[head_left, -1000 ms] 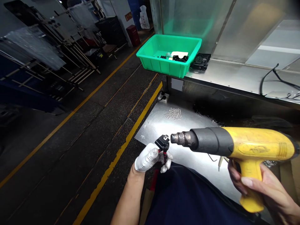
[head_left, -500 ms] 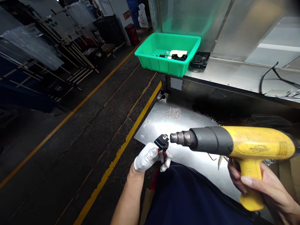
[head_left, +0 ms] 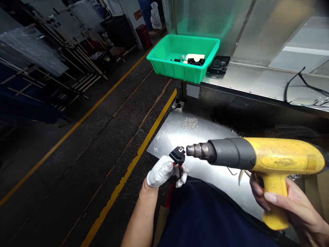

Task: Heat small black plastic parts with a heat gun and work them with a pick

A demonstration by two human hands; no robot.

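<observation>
My right hand [head_left: 290,202], bare, is wrapped round the grip of a yellow heat gun [head_left: 285,154]. Its stepped metal nozzle points left, a small gap away from a black part [head_left: 177,154] with a small metal piece on its top. My left hand [head_left: 161,171], in a white glove, is closed round what look like red-handled pliers [head_left: 180,168] just below that black part. The fingers partly hide the pliers, and their jaws cannot be made out. Beyond the black part, a cluster of small shiny metal pieces [head_left: 189,123] lies on the metal tabletop [head_left: 167,133].
A green bin [head_left: 177,72] holding black parts stands on the metal shelf [head_left: 246,77], beside a black moulded piece [head_left: 219,65]. Eyeglasses [head_left: 305,85] lie farther right. A power strip [head_left: 178,105] sits at the tabletop's far corner. Thin hooked tools [head_left: 241,176] lie beneath the heat gun.
</observation>
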